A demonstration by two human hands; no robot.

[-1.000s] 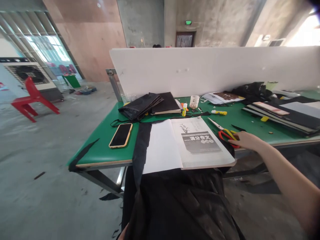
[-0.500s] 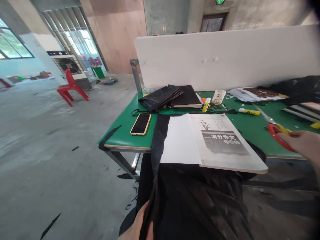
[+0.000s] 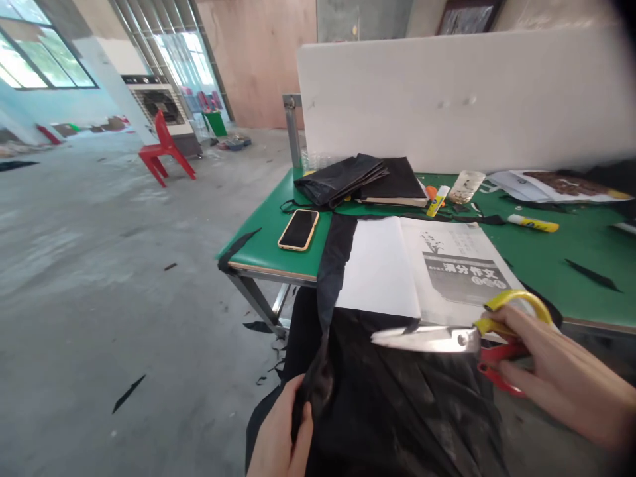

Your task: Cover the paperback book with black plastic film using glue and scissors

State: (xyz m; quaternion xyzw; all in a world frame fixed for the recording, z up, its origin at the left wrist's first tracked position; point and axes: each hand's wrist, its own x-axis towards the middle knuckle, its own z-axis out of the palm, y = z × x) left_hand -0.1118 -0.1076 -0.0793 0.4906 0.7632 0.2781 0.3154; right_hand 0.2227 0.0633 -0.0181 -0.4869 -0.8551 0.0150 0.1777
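Note:
My right hand (image 3: 551,371) is closed round the yellow and red handles of a pair of scissors (image 3: 432,338). The blades point left, over a black plastic sheet (image 3: 397,404) that drapes down from the table edge across my lap. My left hand (image 3: 285,424) pinches the sheet's left edge, low down in front of my knee. On the sheet an open book (image 3: 457,265) lies at the table's edge, a blank white page at left and a printed grey title page at right. A strip of the black sheet shows along the book's left and top edges.
The green table (image 3: 263,225) carries a phone (image 3: 299,230), a folded black sheet (image 3: 342,179), a black-covered book (image 3: 397,182), two glue sticks (image 3: 533,223) and a clear plastic cup (image 3: 466,187). Behind stands a white panel (image 3: 377,99). Black scraps (image 3: 128,393) lie on the floor near a red chair (image 3: 163,149).
My right hand has brought the scissors from the table's right side to the left, above the sheet in front of the book. My left hand still grips the sheet's edge. The view has shifted.

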